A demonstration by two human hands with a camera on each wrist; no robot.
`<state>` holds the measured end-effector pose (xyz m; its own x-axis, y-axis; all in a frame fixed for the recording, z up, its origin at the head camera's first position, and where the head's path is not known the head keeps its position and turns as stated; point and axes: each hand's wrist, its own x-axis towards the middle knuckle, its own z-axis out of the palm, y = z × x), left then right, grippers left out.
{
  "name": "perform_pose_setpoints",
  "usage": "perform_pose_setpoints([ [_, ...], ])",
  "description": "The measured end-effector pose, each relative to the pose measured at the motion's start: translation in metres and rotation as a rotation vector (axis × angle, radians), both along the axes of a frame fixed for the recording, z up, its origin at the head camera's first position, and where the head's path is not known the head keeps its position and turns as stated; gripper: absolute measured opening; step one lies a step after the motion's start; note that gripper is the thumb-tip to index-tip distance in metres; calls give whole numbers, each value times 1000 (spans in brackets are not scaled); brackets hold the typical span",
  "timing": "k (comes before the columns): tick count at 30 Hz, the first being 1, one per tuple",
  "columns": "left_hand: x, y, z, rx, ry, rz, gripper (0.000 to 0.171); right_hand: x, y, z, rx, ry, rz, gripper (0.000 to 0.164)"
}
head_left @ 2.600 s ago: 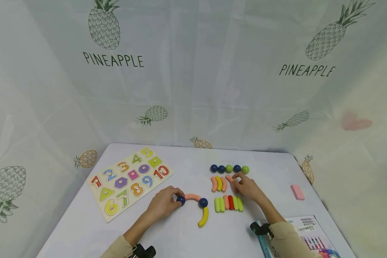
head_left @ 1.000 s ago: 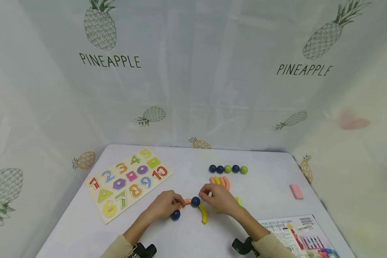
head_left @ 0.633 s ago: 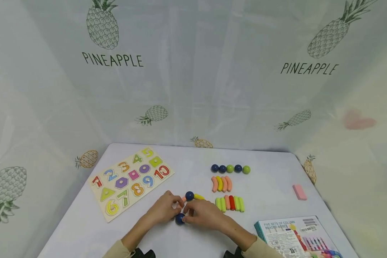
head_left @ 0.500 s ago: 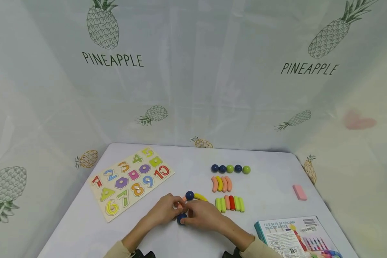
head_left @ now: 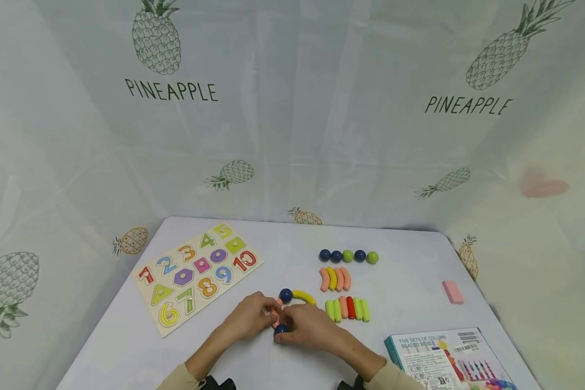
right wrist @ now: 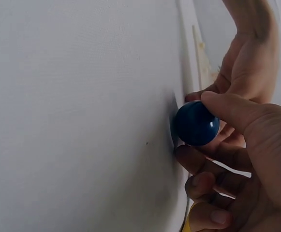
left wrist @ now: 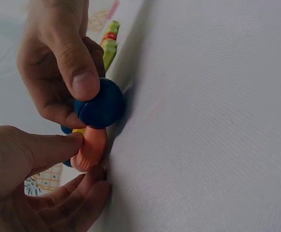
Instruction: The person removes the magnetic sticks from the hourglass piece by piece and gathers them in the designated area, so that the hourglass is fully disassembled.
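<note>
My left hand [head_left: 248, 317] pinches a salmon-coloured curved stick [left wrist: 93, 147] between thumb and fingers. With thumb and fingertips, my right hand [head_left: 312, 327] grips a dark blue ball [right wrist: 197, 123] at the stick's near end; in the left wrist view [left wrist: 101, 104] the ball touches the stick. Beyond the hands, another dark blue ball [head_left: 285, 295] sits at the stick's far end, and a yellow curved stick [head_left: 304, 297] runs rightward from it. Fingers partly hide the salmon stick in the head view.
Right of the hands lie a row of blue and green balls [head_left: 348, 255], a row of curved sticks [head_left: 335, 279] and a row of straight sticks [head_left: 348, 309]. A number puzzle board [head_left: 200, 276] lies left; a box [head_left: 448, 357] and pink block [head_left: 452, 291] lie right.
My right hand placed a salmon curved stick in its row, then came over to the near blue ball. The joined pieces turned, so the yellow stick now points right.
</note>
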<state>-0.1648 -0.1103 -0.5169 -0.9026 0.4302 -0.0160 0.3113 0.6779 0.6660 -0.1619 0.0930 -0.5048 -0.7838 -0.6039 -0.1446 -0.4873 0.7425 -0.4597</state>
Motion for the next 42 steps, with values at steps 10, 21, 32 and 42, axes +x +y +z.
perform_pose_setpoints([
  [10,-4,2,2,-35,25,-3,20,-1,10,3,-11,-36,-2,26],
  [21,-6,7,2,-63,47,48,20,1,18,2,-32,-70,25,25],
  [32,-6,8,1,-66,36,46,19,1,23,2,-61,-92,9,25],
  [42,-4,8,-1,-57,49,56,20,-5,36,12,-146,-92,-61,24],
])
